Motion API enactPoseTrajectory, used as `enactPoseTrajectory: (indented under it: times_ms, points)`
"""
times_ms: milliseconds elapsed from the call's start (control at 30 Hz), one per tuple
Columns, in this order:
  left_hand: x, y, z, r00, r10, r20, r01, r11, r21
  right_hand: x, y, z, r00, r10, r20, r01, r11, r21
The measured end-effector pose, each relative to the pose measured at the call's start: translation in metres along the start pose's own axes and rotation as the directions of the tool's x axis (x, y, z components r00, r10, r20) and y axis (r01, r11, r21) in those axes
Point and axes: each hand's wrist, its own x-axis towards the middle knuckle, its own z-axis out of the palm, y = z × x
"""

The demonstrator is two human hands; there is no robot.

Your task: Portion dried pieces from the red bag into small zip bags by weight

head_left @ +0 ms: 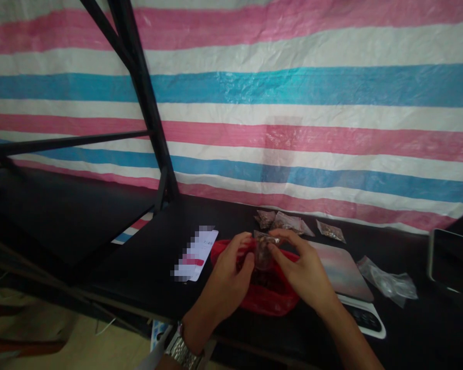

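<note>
Both my hands are over a red plastic bag [272, 307], whose mouth is open and shows dark contents. Between them a small clear plastic bag [263, 252] with brown pieces inside stands upright. My right hand [304, 270] pinches its upper right edge between thumb and fingers. At its left edge is my left hand [229, 272], with curled fingers and the thumb close to the small bag; the exact contact is hard to see. A flat scale [341, 270] lies just right of the red bag, partly behind my right forearm.
Several filled small bags [287, 222] lie at the back, with another filled bag [331, 231] to their right. Clear plastic bags [389, 280] lie right of the scale. A phone [453, 262] is at far right; a lit phone [196, 254] lies left. A black post [146, 108] rises behind.
</note>
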Motion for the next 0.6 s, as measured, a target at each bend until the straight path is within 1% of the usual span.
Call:
enactPoseTrajectory:
  times_ms: [100,200,300,400,467,533,600]
  points:
    - [0.0036,0.0038,0.0017,1.000,0.007,0.025,-0.006,1.000,-0.025,-0.0021,-0.0030,0.0010,0.999,-0.024,0.028,0.025,0.999,-0.023]
    - [0.0065,0.0034,0.0031,1.000,0.030,-0.009,-0.030,0.999,-0.018,-0.0027,-0.0053,-0.0005,0.999,-0.049,0.022,0.049,0.998,-0.038]
    - [0.0083,0.0014,0.0053,0.999,0.033,-0.038,-0.036,0.995,-0.088,-0.0029,-0.0051,-0.0023,0.997,-0.072,-0.010,0.071,0.997,-0.037]
    - [0.0096,0.0016,0.0082,0.993,0.047,-0.108,-0.062,0.987,-0.145,-0.0033,-0.0040,-0.0031,0.996,-0.081,-0.041,0.080,0.996,-0.032]
    - [0.0104,0.0031,0.0095,0.988,0.055,-0.148,-0.078,0.985,-0.156,-0.0035,-0.0037,-0.0039,0.995,-0.096,-0.028,0.095,0.995,-0.039]
    - [0.0109,0.0047,0.0101,0.988,0.055,-0.147,-0.078,0.984,-0.158,-0.0037,-0.0041,-0.0054,0.992,-0.123,-0.019,0.122,0.991,-0.052]
    - [0.0110,0.0058,0.0104,0.989,0.062,-0.137,-0.082,0.987,-0.141,-0.0043,-0.0051,-0.0075,0.989,-0.144,-0.037,0.142,0.988,-0.062]
